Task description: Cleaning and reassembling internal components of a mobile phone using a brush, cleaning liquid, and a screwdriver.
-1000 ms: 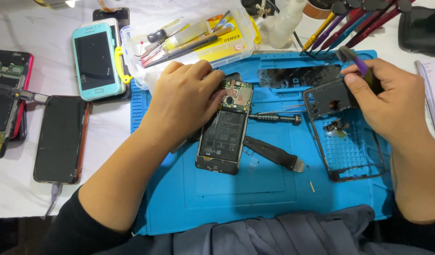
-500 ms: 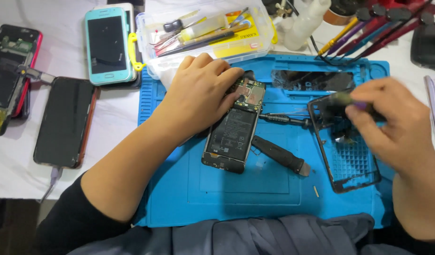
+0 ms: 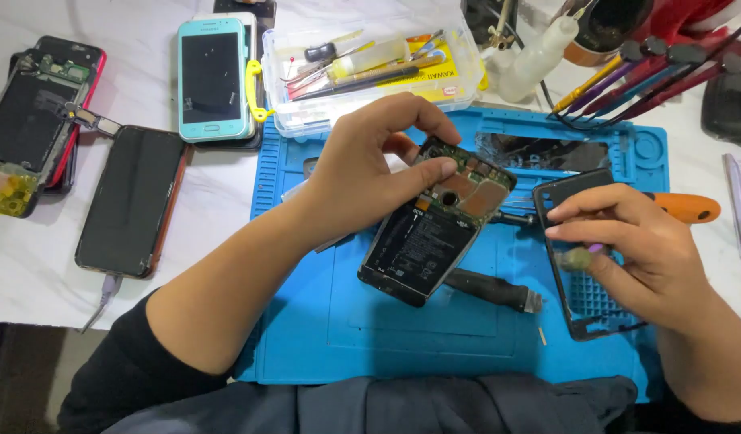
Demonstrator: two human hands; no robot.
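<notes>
My left hand grips the top end of an opened black phone whose battery and circuit board show; the phone is tilted over the blue work mat. My right hand rests on a black phone frame lying on the mat's right side, thumb and fingers pinching a small greenish tool or part with a purple end. A dark-handled tool lies on the mat between the phone and the frame.
A clear box of tools stands behind the mat. A turquoise phone, a dark phone and a dismantled red-edged phone lie at left. An orange-handled tool, screwdrivers and a white bottle sit at back right.
My left hand has lifted and tilted the opened phone by its top end; before, it lay flat under the palm. My right hand moved lower on the black frame.
</notes>
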